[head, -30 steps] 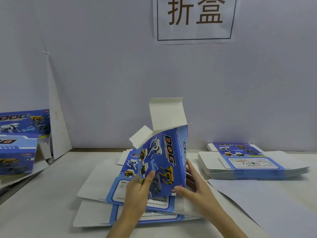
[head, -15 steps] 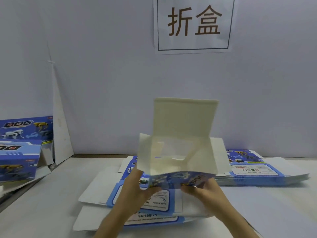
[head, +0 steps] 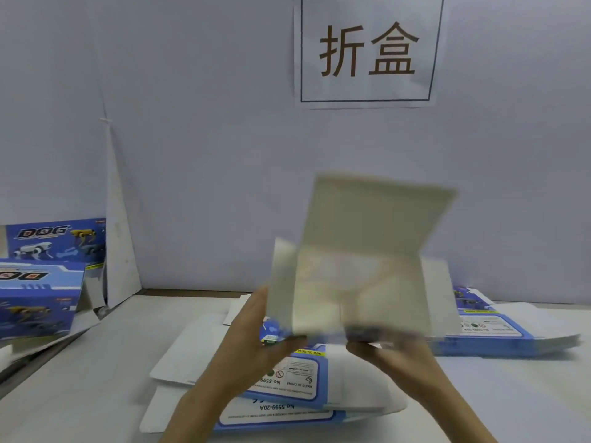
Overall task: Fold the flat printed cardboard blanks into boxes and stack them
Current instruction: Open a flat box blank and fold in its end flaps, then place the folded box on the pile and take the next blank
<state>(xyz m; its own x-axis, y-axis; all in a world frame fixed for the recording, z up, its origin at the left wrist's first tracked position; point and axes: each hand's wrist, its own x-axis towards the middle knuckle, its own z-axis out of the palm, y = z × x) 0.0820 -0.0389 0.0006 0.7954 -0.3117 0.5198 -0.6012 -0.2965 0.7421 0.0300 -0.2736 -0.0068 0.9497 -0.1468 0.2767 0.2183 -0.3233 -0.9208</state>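
Observation:
I hold a half-formed blue printed box (head: 358, 270) above the table, its open end facing me so the pale inside and raised lid flap show; it is blurred by motion. My left hand (head: 252, 340) grips its lower left edge, thumb on the front. My right hand (head: 393, 356) grips the lower right edge from below. Beneath them lie two flat blanks (head: 287, 394) on the table. A stack of flat blanks (head: 499, 330) lies at the right. Folded boxes (head: 41, 282) stand stacked at the far left.
A white table (head: 96, 378) runs to a pale wall with a paper sign (head: 367, 49). A white sheet (head: 121, 235) leans against the wall at the left, beside the folded boxes.
The box turned from upright with its printed face toward me to its open end facing me, then rose a little and shifted right. Both hands moved to its lower edge.

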